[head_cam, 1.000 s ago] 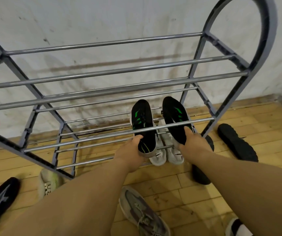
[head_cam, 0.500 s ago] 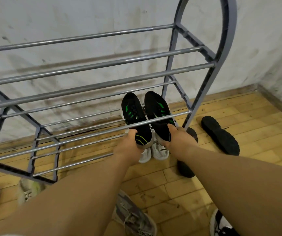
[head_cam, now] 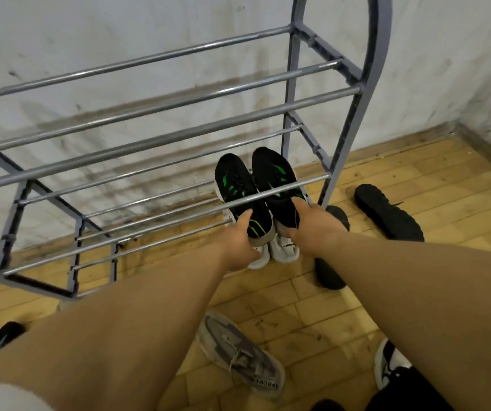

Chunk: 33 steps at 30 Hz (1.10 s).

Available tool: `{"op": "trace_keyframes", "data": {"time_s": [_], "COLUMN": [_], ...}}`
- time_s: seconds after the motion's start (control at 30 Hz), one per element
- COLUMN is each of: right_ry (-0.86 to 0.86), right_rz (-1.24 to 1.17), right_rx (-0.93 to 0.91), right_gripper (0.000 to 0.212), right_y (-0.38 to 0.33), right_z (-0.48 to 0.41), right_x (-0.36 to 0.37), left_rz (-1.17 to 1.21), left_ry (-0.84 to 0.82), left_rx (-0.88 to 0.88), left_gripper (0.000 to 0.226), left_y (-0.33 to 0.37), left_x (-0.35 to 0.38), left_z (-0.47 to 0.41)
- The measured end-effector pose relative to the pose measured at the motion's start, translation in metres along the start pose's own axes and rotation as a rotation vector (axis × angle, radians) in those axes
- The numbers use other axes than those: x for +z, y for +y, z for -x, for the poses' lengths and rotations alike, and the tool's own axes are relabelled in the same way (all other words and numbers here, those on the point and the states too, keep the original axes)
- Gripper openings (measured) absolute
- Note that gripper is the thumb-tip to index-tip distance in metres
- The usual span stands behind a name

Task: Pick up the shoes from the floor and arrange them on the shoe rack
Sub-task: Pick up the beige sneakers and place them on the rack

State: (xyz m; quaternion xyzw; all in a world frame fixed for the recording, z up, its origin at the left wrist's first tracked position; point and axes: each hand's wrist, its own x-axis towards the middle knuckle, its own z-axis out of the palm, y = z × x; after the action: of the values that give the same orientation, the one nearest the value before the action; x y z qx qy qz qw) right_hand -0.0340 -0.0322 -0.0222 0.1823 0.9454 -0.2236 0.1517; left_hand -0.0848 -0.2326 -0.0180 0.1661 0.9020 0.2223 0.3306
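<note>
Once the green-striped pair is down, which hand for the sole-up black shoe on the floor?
Right. The sole-up black shoe lies right of the shoe rack, nearer the right hand; the left hand would likely have to reach across.

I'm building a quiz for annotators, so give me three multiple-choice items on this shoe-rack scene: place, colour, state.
1. The white pair sits: A) on the top rail; B) under the black shoes; C) against the right wall.
2. The black shoes' stripes are: A) red; B) yellow; C) green.
3. The left hand and right hand: A) each grip a heel; B) hang open; C) rest on the floor.
Answers: B, its heels show beneath them; C, green marks on both uppers; A, both curl round the heels.
</note>
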Motion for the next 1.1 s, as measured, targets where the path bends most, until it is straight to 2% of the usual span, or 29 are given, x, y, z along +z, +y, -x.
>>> {"op": "trace_keyframes", "data": {"time_s": [0.07,0.23,0.33,0.43,0.5,0.6,0.67,0.77,0.87,0.93,1.0,1.1], "right_ry": [-0.028,-0.111,-0.33,-0.422,-0.501,-0.685,-0.76,-0.668,-0.544,-0.498,-0.477,-0.357], "right_rz": [0.05,0.182,0.288,0.332,0.401,0.414,0.454,0.411,0.212,0.151,0.17,0.211], "right_rx": [-0.005,-0.034,-0.093,-0.17,-0.2,-0.201,-0.215,-0.177,-0.038,0.045,0.061,-0.026], "right_gripper": [0.076,0.077,0.079,0.067,0.073,0.083,0.082,0.09,0.123,0.137,0.129,0.096], "right_y": [0.005,0.016,0.01,-0.002,-0.01,-0.009,-0.005,-0.009,-0.02,-0.019,-0.007,0.014], "right_z": [0.012,0.055,0.082,0.117,0.143,0.183,0.199,0.194,0.177,0.173,0.175,0.181], "right_x": [0.0,0.002,0.008,0.025,0.04,0.071,0.097,0.144,0.199,0.235,0.257,0.268], "left_rz": [-0.048,-0.291,-0.353,-0.429,-0.403,-0.416,-0.407,-0.454,-0.474,-0.469,-0.463,-0.451], "left_ry": [-0.019,0.004,-0.082,-0.205,-0.283,-0.3,-0.292,-0.333,-0.395,-0.433,-0.458,-0.465], "left_rx": [0.007,0.029,0.022,0.004,-0.017,-0.089,-0.143,-0.163,-0.18,-0.172,-0.136,-0.137], "left_gripper": [0.116,0.11,0.116,0.108,0.103,0.104,0.104,0.101,0.101,0.102,0.102,0.103], "left_y": [-0.003,-0.012,-0.032,-0.051,-0.069,-0.108,-0.129,-0.147,-0.152,-0.149,-0.143,-0.139], "left_x": [-0.004,-0.004,0.007,0.015,0.022,0.036,0.046,0.059,0.068,0.074,0.076,0.079], "left_z": [0.008,0.057,0.09,0.124,0.145,0.167,0.177,0.181,0.175,0.17,0.162,0.152]}}
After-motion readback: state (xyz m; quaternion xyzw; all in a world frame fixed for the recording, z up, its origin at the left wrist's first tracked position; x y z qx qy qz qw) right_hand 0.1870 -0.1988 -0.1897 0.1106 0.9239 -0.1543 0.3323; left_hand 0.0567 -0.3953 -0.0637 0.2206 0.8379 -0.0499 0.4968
